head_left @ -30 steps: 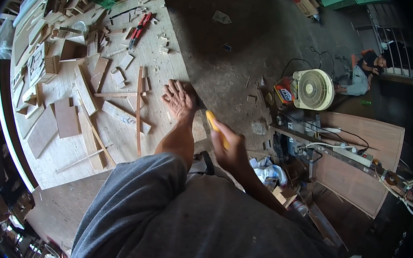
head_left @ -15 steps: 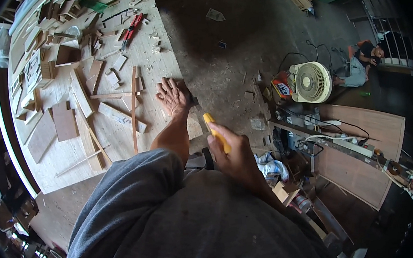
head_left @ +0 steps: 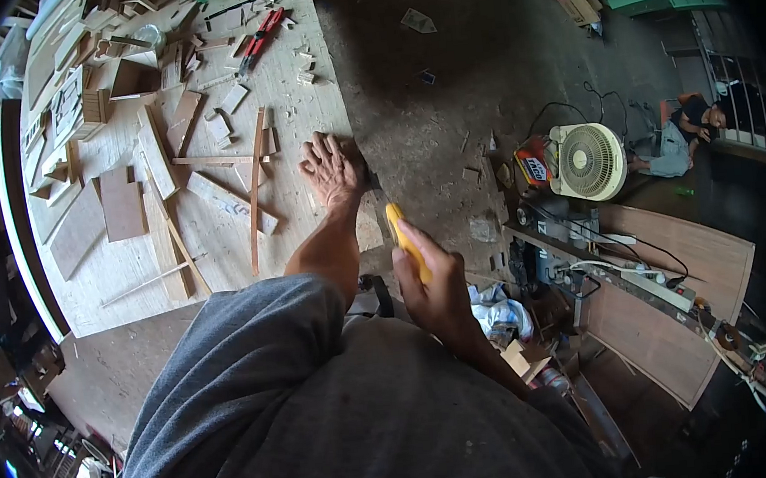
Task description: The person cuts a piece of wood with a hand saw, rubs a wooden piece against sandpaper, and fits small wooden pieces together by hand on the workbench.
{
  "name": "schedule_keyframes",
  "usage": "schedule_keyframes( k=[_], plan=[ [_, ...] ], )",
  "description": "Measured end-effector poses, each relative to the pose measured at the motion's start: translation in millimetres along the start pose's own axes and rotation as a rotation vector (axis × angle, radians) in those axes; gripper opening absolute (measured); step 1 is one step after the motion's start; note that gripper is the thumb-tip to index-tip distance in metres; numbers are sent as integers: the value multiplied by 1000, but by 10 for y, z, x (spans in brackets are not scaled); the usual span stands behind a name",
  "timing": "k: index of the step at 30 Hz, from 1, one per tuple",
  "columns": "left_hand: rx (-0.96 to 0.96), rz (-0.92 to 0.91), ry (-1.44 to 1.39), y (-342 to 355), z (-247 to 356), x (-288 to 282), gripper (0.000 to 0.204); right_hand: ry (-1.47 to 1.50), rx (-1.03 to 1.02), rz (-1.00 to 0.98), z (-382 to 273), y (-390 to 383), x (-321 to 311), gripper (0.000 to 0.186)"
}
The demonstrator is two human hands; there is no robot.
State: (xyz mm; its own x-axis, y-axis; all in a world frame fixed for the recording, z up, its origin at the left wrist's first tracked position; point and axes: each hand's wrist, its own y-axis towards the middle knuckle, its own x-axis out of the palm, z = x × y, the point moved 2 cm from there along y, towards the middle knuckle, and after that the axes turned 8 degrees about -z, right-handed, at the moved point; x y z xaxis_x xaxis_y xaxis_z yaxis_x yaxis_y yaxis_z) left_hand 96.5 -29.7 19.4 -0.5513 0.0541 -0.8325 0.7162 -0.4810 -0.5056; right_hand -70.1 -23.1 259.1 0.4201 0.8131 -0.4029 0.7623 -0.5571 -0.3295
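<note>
My left hand (head_left: 333, 172) lies palm down at the right edge of the wooden work table (head_left: 315, 240), fingers spread. By its thumb side a dark piece (head_left: 373, 182) juts past the edge; the hand hides most of it. Just to the right and nearer to me, my right hand (head_left: 434, 280) is wrapped round the yellow handle (head_left: 406, 237) of a tool. The tool's working end cannot be made out clearly. Left of my left hand, a thin reddish-brown wood strip (head_left: 259, 191) crosses another strip, beside a pale board (head_left: 232, 202).
Wood offcuts, small boxes and red-handled pliers (head_left: 262, 42) cover the table. Across the floor stand a cream fan (head_left: 588, 162) and a seated person (head_left: 691, 135). A power strip (head_left: 661, 289) with cables lies on a ledge at right, above leaning brown panels (head_left: 652, 343).
The whole view has shifted slightly, so the table and fan appear farther right. My left hand stays at the table edge, and my right hand keeps its grip on the yellow handle.
</note>
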Motion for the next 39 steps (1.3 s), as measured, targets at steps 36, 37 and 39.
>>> schedule_keyframes(
  k=[36,37,39],
  plan=[
    [17,76,19,37,-65,71,58,-32,-24,26,8,-185,71,40],
    [36,83,4,11,2,37,59,6,-5,69,153,-131,108,40],
    [69,151,26,4,90,129,54,47,86,78,442,123,177,40]
  ],
)
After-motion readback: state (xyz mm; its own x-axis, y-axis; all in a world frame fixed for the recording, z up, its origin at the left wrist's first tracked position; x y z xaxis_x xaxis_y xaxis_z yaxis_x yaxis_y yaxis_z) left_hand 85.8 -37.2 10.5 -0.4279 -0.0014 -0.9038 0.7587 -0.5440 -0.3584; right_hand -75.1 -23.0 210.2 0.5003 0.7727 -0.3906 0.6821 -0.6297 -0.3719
